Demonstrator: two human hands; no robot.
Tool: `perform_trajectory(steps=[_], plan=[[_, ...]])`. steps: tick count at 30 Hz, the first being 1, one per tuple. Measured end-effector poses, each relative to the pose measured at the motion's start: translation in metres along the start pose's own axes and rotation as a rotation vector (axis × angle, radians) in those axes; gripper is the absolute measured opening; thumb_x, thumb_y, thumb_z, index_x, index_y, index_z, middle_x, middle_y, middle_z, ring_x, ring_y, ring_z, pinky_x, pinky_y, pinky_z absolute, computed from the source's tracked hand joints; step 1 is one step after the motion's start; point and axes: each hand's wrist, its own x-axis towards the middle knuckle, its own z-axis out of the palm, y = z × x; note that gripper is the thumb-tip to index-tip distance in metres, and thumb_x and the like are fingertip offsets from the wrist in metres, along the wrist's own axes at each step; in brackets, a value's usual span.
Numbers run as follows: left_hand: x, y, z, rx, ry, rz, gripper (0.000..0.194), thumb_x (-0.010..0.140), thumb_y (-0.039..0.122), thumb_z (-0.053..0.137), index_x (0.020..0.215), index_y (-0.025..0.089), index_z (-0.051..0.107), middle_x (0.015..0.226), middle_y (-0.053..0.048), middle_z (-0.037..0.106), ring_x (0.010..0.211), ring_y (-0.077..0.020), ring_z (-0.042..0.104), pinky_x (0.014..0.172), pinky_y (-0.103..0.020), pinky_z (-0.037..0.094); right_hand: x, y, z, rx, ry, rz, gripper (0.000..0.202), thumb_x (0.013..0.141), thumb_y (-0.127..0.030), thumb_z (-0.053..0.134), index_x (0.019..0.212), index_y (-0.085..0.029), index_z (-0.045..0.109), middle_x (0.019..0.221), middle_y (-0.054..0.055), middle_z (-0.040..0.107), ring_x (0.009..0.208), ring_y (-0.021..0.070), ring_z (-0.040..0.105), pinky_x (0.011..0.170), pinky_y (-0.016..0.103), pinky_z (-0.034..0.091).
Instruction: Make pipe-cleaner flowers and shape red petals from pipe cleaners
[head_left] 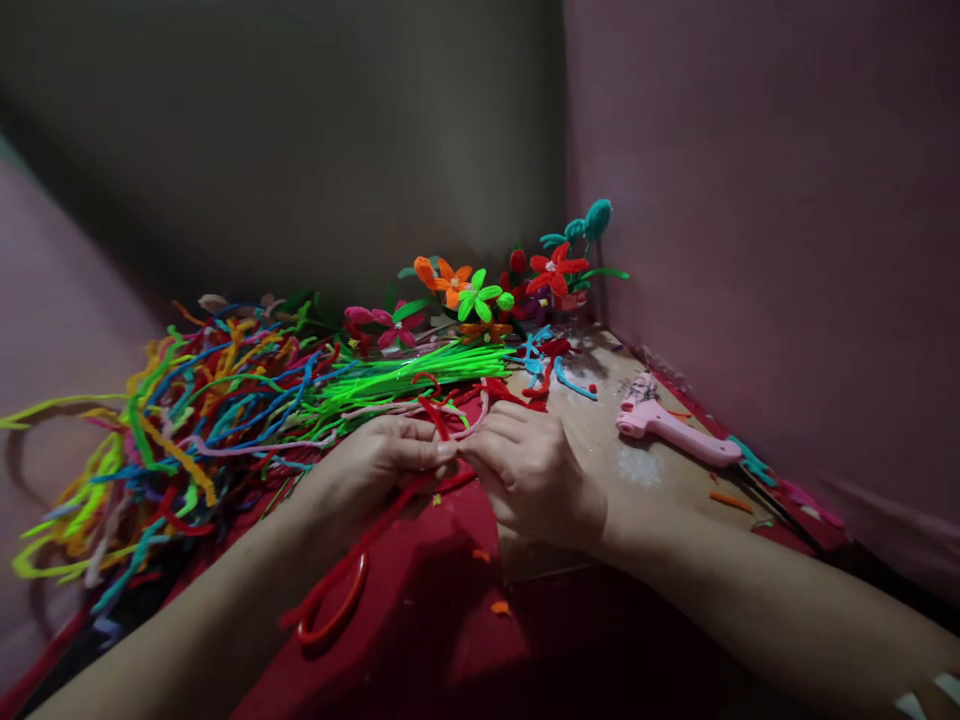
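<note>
Near the middle of the head view, my left hand (390, 450) is closed in a pinch on a red pipe cleaner (386, 520). Its lower length hangs under that hand and bends into a loop, while a short red end stands up above the fingers. My right hand (536, 475) meets the left at the fingertips, also pinched on the red pipe cleaner; the exact grip is hidden by its fingers. Just behind both hands lie bright green stems (420, 370) and a pale pink pipe cleaner (367, 410).
A tangled heap of many-coloured pipe cleaners (210, 400) spreads at left. Finished pipe-cleaner flowers (476, 295) stand at the back. A pink glue gun (679, 432) lies on a board (600, 440) at right. Orange scraps (500, 607) dot the red tabletop (420, 640); walls enclose the back and right.
</note>
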Motion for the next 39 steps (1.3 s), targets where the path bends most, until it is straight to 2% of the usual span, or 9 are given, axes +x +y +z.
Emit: perform_trajectory(steps=[5,12,18,22,26,30,32,35,39], plan=[[0.004,0.002,0.003,-0.267,-0.109,-0.114,0.022,0.064,0.024,0.063,0.05,0.014,0.05,0.042,0.006,0.03,0.033,-0.0031,0.022,0.031,-0.017,0.015,-0.003,0.002,-0.004,-0.175,0.056,-0.134,0.028,0.084,-0.012,0.04,0.064,-0.016,0.059,0.065,0.007,0.06,0.064,0.0164,0.046,0.061,0.031,0.037],[-0.001,0.008,0.003,-0.089,0.002,0.084,0.023,0.067,0.027,0.066,0.057,0.013,0.051,0.045,0.005,0.035,0.038,-0.0028,0.025,0.036,-0.017,0.017,0.004,0.006,-0.003,0.363,0.04,0.276,0.016,0.082,-0.016,0.049,0.072,-0.014,0.062,0.067,0.004,0.061,0.066,0.0124,0.053,0.064,0.026,0.043],[-0.003,0.006,0.002,0.295,0.178,0.226,0.026,0.069,0.036,0.064,0.06,0.013,0.056,0.045,0.006,0.037,0.04,-0.0041,0.027,0.039,-0.019,0.019,0.008,0.002,-0.006,0.576,-0.042,0.513,0.016,0.077,-0.018,0.055,0.064,-0.014,0.062,0.061,0.001,0.057,0.058,0.0092,0.05,0.057,0.023,0.039],[-0.001,-0.004,0.008,0.625,0.365,0.523,0.023,0.076,0.033,0.057,0.062,0.015,0.059,0.058,0.002,0.051,0.057,-0.0096,0.047,0.055,-0.022,0.037,0.007,0.001,-0.004,0.62,-0.052,0.566,0.02,0.076,-0.016,0.053,0.058,-0.013,0.059,0.054,-0.002,0.051,0.054,0.0078,0.045,0.054,0.022,0.035],[0.004,-0.021,0.013,0.888,0.544,0.779,0.018,0.082,0.027,0.051,0.074,0.015,0.062,0.074,-0.004,0.063,0.073,-0.015,0.057,0.069,-0.025,0.043,0.006,0.003,-0.002,0.641,-0.058,0.601,0.021,0.076,-0.017,0.052,0.056,-0.012,0.057,0.054,-0.002,0.047,0.055,0.0075,0.042,0.054,0.022,0.034],[0.006,-0.03,0.02,1.24,0.668,0.843,0.021,0.087,0.02,0.04,0.083,0.015,0.061,0.084,-0.007,0.065,0.077,-0.0168,0.06,0.065,-0.025,0.043,0.006,0.006,-0.001,0.615,-0.069,0.581,0.022,0.077,-0.018,0.052,0.056,-0.013,0.057,0.054,-0.002,0.047,0.055,0.0078,0.041,0.056,0.022,0.034],[0.004,-0.029,0.023,1.405,0.676,0.784,0.022,0.087,0.016,0.037,0.084,0.015,0.059,0.085,-0.007,0.064,0.075,-0.0174,0.06,0.059,-0.025,0.041,0.005,0.007,-0.001,0.598,-0.085,0.571,0.022,0.077,-0.017,0.051,0.057,-0.013,0.058,0.055,-0.002,0.05,0.055,0.0079,0.042,0.056,0.022,0.034],[0.0,-0.022,0.022,1.544,0.581,0.72,0.02,0.086,0.015,0.036,0.085,0.016,0.057,0.083,-0.006,0.061,0.07,-0.017,0.058,0.052,-0.025,0.035,0.003,0.008,0.0,0.561,-0.106,0.569,0.021,0.076,-0.015,0.05,0.057,-0.013,0.057,0.055,-0.002,0.05,0.055,0.0078,0.042,0.055,0.022,0.034],[-0.001,-0.013,0.014,1.448,0.398,0.744,0.018,0.085,0.019,0.037,0.074,0.017,0.051,0.073,-0.002,0.055,0.061,-0.0131,0.049,0.055,-0.025,0.034,0.003,0.01,0.002,0.546,-0.142,0.573,0.021,0.075,-0.014,0.05,0.054,-0.013,0.054,0.052,-0.003,0.046,0.053,0.0072,0.041,0.053,0.021,0.032]])
